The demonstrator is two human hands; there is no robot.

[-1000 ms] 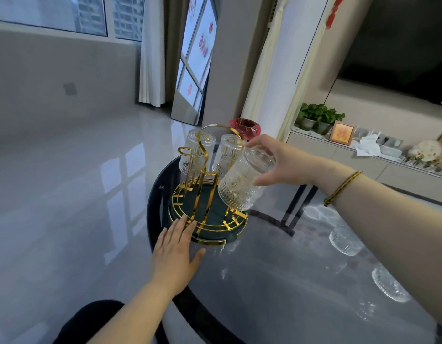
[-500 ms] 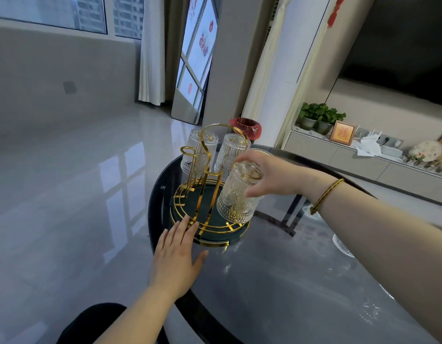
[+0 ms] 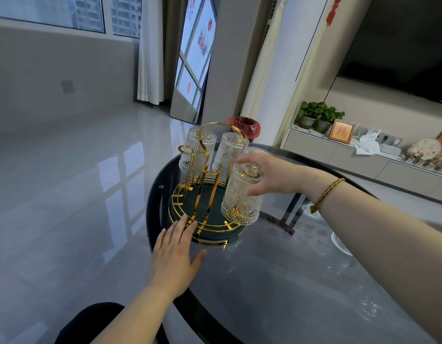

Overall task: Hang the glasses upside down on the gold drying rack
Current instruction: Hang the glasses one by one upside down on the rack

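Note:
The gold drying rack (image 3: 202, 192) with a dark green round base stands near the table's far left edge. Two ribbed clear glasses (image 3: 199, 152) (image 3: 230, 155) hang upside down on its far prongs, and a third (image 3: 258, 152) shows behind my right hand. A further ribbed glass (image 3: 241, 197) sits upside down on the near right prong, and my right hand (image 3: 269, 176) holds it by its upturned bottom, fingers around it. My left hand (image 3: 174, 256) lies flat on the table, fingertips touching the rack's front rim.
The round glass table (image 3: 277, 281) has a dark rim running close to my left hand. Another glass (image 3: 340, 243) stands on the table at the right, under my right forearm. A red bin (image 3: 244, 126) stands on the floor beyond the table.
My right hand has lowered the glass from a tilt onto the near right prong, where it now stands upright and upside down. The left hand has stayed at the rack's base.

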